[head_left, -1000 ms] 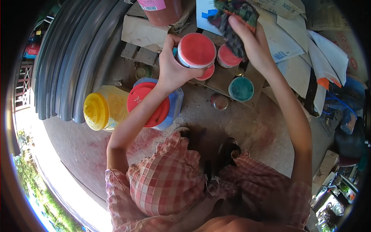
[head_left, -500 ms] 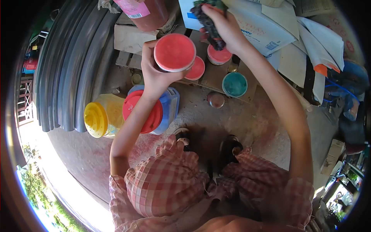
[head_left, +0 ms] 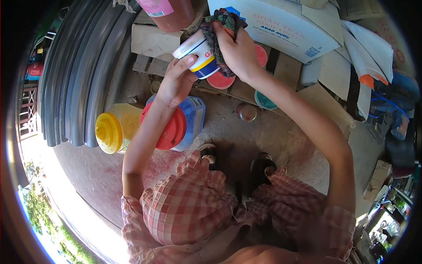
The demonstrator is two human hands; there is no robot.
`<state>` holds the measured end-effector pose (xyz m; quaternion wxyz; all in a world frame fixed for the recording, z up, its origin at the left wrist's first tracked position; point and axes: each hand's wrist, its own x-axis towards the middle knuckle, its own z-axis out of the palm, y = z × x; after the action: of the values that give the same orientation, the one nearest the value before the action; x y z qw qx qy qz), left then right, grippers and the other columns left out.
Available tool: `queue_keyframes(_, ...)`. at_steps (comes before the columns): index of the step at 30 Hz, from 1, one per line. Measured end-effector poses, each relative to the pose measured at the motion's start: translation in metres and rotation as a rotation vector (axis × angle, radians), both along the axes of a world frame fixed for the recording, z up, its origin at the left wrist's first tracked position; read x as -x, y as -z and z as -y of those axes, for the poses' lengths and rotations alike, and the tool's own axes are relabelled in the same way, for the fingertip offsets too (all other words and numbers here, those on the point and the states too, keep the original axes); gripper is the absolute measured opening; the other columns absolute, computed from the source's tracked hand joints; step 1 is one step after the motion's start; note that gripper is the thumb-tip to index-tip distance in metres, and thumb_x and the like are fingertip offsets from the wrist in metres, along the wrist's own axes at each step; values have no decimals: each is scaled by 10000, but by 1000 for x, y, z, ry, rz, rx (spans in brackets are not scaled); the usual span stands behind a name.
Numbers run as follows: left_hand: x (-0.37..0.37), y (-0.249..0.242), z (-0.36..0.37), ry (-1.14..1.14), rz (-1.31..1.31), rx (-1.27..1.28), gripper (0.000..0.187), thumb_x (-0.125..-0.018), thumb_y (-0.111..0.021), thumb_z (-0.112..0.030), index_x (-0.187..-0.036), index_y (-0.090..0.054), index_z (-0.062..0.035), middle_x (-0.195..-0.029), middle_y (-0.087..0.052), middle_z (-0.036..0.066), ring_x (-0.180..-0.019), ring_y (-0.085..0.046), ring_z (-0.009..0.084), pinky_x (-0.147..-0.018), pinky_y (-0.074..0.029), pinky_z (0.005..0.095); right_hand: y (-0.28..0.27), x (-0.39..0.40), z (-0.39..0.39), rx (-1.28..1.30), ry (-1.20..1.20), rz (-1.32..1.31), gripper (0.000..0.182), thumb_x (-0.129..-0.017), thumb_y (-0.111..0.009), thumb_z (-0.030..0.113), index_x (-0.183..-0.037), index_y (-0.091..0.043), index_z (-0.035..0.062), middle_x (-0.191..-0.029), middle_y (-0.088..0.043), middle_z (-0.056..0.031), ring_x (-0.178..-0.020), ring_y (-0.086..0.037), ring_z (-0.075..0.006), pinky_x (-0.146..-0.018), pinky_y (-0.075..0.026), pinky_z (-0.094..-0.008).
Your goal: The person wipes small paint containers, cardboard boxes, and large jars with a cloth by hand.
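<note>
Your left hand (head_left: 176, 82) is curled part-way open about a white tub (head_left: 202, 59), the thumb lying along its side and the other fingers largely hidden behind it. The tub, raised in front of you above the pallet (head_left: 288, 66), is tilted, with its labelled side (white, with yellow and dark blue bands) turned toward you. Your right hand (head_left: 237, 50) is closed around a bunched dark patterned cloth (head_left: 225, 20), which lies against the right side of the tub and covers part of its red lettering.

Beyond your hands, one red-topped tub (head_left: 221, 81) sits just below the cloth, and another (head_left: 260, 55) to the right of your right hand. A green-topped tub (head_left: 264, 100) is partly covered by your right forearm, with a small jar (head_left: 247, 112) on the floor (head_left: 237, 145) near it. Your left forearm crosses before a red-lidded blue container (head_left: 189, 125), beside which lies a yellow-lidded jar (head_left: 110, 133).
</note>
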<state>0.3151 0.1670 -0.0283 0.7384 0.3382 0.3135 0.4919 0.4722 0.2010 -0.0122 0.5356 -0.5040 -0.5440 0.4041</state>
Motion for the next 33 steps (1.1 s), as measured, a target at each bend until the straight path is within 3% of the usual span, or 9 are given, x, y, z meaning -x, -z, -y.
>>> queue_keyframes(2,-2,2,-5,24,34,-16,617,-812,-683,-255,-1307,-402,-19,-1206,-549,106,-1125,-532,209,-1002,-397,393,10,-4,-3,-106,31,64,357,-923,-534,338,-1011,-586,-4,-868,-641,-77,-773,-603,-117,-652,-483,-291)
queue_keyframes(12,-1,-2,-5,194,202,-11,895,-715,-760,-389,-1384,-275,-46,-1359,-419,147,-1262,-411,304,-1081,-314,441,-17,-20,8,456,-242,-508,385,-909,-466,375,-1076,-578,46,-843,-591,-20,-746,-547,-112,-653,-456,-263)
queue_keyframes(13,1,1,-6,216,233,-30,839,-753,-733,-372,-1383,-282,-51,-1354,-426,136,-1263,-413,288,-1078,-317,429,-21,-23,11,417,-260,-411,399,-918,-507,414,-1138,-568,87,-996,-634,-52,-882,-606,-106,-772,-498,-305)
queue_keyframes(20,4,19,-4,96,55,1,604,-824,-656,-248,-1324,-377,-56,-1276,-506,98,-1178,-496,224,-1035,-372,394,-27,-6,33,-542,-49,621,400,-783,-679,288,-1072,-573,32,-1000,-621,-184,-870,-631,-336,-774,-500,-372)
queue_keyframes(24,-3,4,-5,132,115,40,752,-794,-681,-390,-1364,-319,-60,-1333,-446,99,-1228,-437,248,-1039,-338,400,-39,-22,4,22,-127,323,332,-766,-663,321,-881,-626,12,-825,-624,-182,-823,-636,-316,-699,-501,-418)
queue_keyframes(26,-2,3,-5,167,184,-27,790,-784,-689,-408,-1372,-300,-52,-1339,-436,116,-1242,-423,266,-1048,-326,412,-23,-41,-27,117,-6,548,458,-897,-535,414,-1072,-561,-9,-920,-646,-108,-810,-644,-233,-697,-509,-331)
queue_keyframes(28,-4,-1,0,158,172,-65,799,-779,-697,-397,-1375,-296,-47,-1339,-435,121,-1247,-418,269,-1053,-319,413,-15,-51,-33,31,71,222,420,-904,-531,384,-1076,-561,2,-950,-634,-113,-866,-632,-217,-741,-505,-329)
queue_keyframes(29,-4,-2,2,149,167,-83,803,-777,-701,-392,-1376,-294,-45,-1339,-435,123,-1249,-416,271,-1055,-316,414,-9,-48,-39,81,-45,-422,449,-899,-535,382,-1102,-545,-19,-988,-627,-104,-857,-627,-174,-709,-505,-307)
queue_keyframes(33,-3,4,-2,154,122,-57,723,-806,-687,-353,-1337,-338,-8,-1290,-487,117,-1204,-471,251,-1037,-351,429,-60,-55,-23,42,-207,-467,224,-844,-556,168,-725,-605,-16,-610,-593,-3,-651,-607,-103,-623,-476,-225)
